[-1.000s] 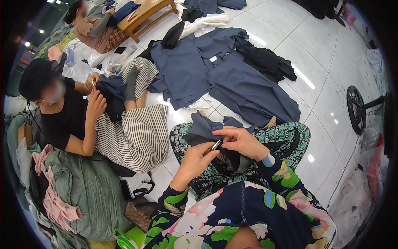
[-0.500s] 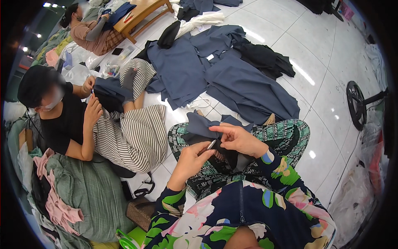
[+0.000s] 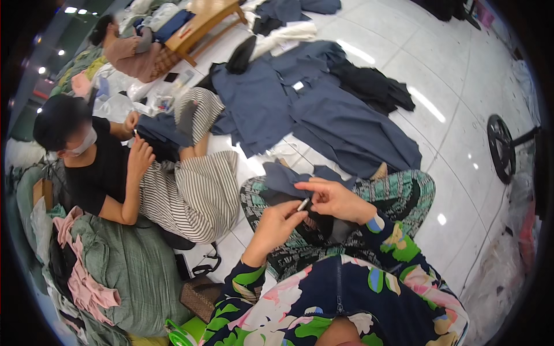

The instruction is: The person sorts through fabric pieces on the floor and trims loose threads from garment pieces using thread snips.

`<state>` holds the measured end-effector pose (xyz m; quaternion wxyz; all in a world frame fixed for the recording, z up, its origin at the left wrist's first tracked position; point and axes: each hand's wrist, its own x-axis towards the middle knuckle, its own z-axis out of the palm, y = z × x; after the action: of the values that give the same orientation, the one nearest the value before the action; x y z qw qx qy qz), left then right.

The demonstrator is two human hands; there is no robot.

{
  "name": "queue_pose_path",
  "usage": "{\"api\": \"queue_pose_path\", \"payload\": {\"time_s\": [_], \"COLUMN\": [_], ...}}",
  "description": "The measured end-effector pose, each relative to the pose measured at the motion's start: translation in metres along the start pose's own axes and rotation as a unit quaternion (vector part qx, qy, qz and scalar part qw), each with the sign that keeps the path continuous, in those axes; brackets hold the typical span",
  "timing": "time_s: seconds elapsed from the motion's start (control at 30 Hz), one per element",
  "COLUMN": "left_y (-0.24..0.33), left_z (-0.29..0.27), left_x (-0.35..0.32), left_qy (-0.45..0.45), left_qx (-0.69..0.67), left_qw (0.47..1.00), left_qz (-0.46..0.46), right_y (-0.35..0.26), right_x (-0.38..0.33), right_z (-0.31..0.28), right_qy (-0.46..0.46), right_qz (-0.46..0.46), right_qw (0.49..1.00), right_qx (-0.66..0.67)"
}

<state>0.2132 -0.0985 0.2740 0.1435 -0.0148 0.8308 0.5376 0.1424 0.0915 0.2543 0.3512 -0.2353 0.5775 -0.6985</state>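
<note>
My left hand (image 3: 274,228) is closed, with a small silver tool (image 3: 303,204) pinched between thumb and fingertips; its exact kind is too small to tell. Close beside the tool's tip is my right hand (image 3: 341,202). Its index finger points left while the thumb and other fingers curl in together, and whatever they may pinch is hidden. Blue-grey cloth (image 3: 281,177) lies over my lap just beyond both hands. Below the right hand, darker cloth (image 3: 332,229) rests between my legs in patterned trousers (image 3: 392,196).
Blue-grey garments (image 3: 352,127) and black cloth (image 3: 375,83) spread over the tiled floor ahead. At my left a person in striped trousers (image 3: 196,196) sits working with both hands, near a green cloth bundle (image 3: 127,265). Another person (image 3: 130,57) sits by a wooden table (image 3: 202,26).
The whole view has shifted slightly, so the scene sits a little further right and lower. My hands keep nearly the same pose, with the silver tool still in the left.
</note>
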Motion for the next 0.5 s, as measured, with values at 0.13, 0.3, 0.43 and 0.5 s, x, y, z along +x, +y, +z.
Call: {"api": "queue_pose_path", "payload": {"time_s": [0.13, 0.3, 0.43, 0.5], "left_y": [0.008, -0.009, -0.009, -0.033], "left_z": [-0.001, -0.018, -0.015, -0.001], "left_x": [0.002, 0.001, 0.010, 0.019], "left_qy": [-0.027, 0.025, 0.063, 0.040], "left_qx": [0.049, -0.035, -0.115, -0.145], "left_qw": [0.998, 0.999, 0.990, 0.988], "left_qz": [0.041, -0.005, 0.049, 0.038], "right_y": [-0.007, -0.009, -0.008, -0.005], "right_x": [-0.005, -0.009, -0.001, 0.003], "right_z": [-0.003, -0.005, -0.001, 0.000], "right_qy": [0.003, -0.020, -0.087, -0.110], "right_qz": [0.029, 0.037, 0.025, 0.012], "right_qw": [0.998, 0.999, 0.993, 0.990], "right_qx": [-0.056, -0.032, -0.076, -0.088]}}
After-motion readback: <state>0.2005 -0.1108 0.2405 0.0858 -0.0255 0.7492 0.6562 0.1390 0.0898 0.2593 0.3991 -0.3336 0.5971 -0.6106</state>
